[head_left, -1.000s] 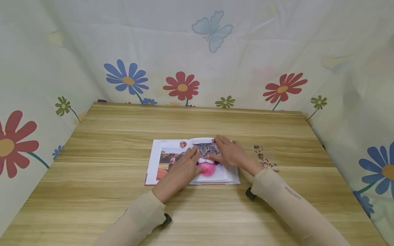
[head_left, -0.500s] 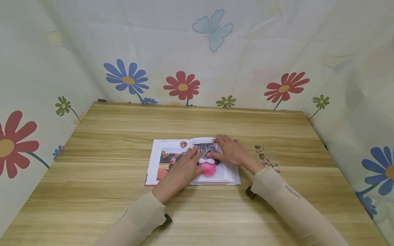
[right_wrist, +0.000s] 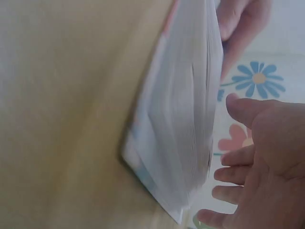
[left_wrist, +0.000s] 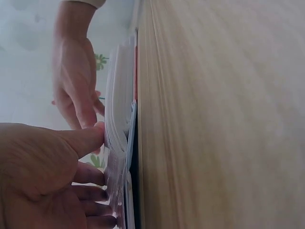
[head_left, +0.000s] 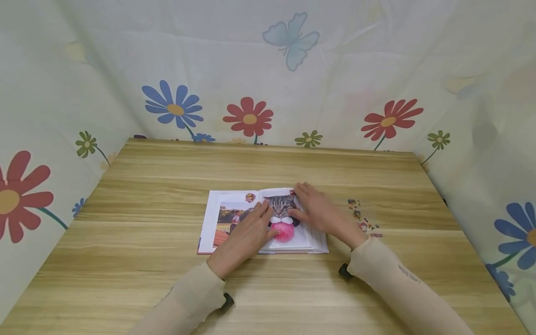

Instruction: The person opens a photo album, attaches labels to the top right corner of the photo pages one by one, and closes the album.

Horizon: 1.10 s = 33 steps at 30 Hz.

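A photo album point(head_left: 206, 232) lies open on the wooden table. Its left page carries a picture of a runner point(head_left: 226, 213); its right page shows a cat picture point(head_left: 281, 204) with a pink ball. A small round sticker point(head_left: 250, 197) is on the left page, and a red one point(head_left: 292, 191) peeks out by the right page's top corner. My left hand point(head_left: 244, 232) rests across the pages near the fold, fingers fairly straight. Above the right page's upper edge is my right hand point(head_left: 322, 211), fingers extended. In the right wrist view a gap separates this hand point(right_wrist: 267, 157) from the page stack.
Right of the album lies a group of small colourful stickers point(head_left: 358, 216), seemingly on a clear sheet, partly behind the right wrist. Flower-printed cloth point(head_left: 209, 56) stands around the table's back and sides. Wood-grain tabletop point(head_left: 167, 177) surrounds the album.
My right hand and forearm have shifted slightly right, and the thumb has drawn back from the cat picture. My left hand stays in place on the album.
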Each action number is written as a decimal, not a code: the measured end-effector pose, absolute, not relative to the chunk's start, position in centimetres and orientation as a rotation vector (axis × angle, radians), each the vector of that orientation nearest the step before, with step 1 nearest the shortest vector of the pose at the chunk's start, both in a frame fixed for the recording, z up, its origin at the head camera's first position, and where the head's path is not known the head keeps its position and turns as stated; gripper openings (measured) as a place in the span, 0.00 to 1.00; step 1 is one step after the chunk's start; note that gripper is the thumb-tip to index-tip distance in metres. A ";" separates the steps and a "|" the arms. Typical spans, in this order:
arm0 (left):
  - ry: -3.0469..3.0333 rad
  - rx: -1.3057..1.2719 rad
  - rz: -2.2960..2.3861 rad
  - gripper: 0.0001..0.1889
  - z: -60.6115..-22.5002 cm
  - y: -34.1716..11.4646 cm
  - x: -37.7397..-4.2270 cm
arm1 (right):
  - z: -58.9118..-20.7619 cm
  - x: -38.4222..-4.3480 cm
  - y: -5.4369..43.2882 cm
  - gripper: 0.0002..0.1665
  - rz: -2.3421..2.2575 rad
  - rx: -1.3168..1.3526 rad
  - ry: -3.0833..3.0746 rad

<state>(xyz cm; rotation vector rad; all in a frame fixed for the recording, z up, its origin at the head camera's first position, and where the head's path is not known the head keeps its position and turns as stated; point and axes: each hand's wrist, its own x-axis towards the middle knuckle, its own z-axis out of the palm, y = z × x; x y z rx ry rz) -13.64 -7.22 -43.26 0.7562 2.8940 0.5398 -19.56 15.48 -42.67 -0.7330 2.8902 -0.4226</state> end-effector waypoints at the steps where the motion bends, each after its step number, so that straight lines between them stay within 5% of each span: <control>1: 2.897 0.760 0.540 0.37 -43.3 -7.2 -13.6 | -42.8 -19.3 15.4 0.47 -0.399 -0.749 2.889; 33: 2.881 0.704 0.553 0.38 -42.8 -6.7 -14.1 | -42.5 -22.3 16.2 0.62 -0.367 -0.606 2.763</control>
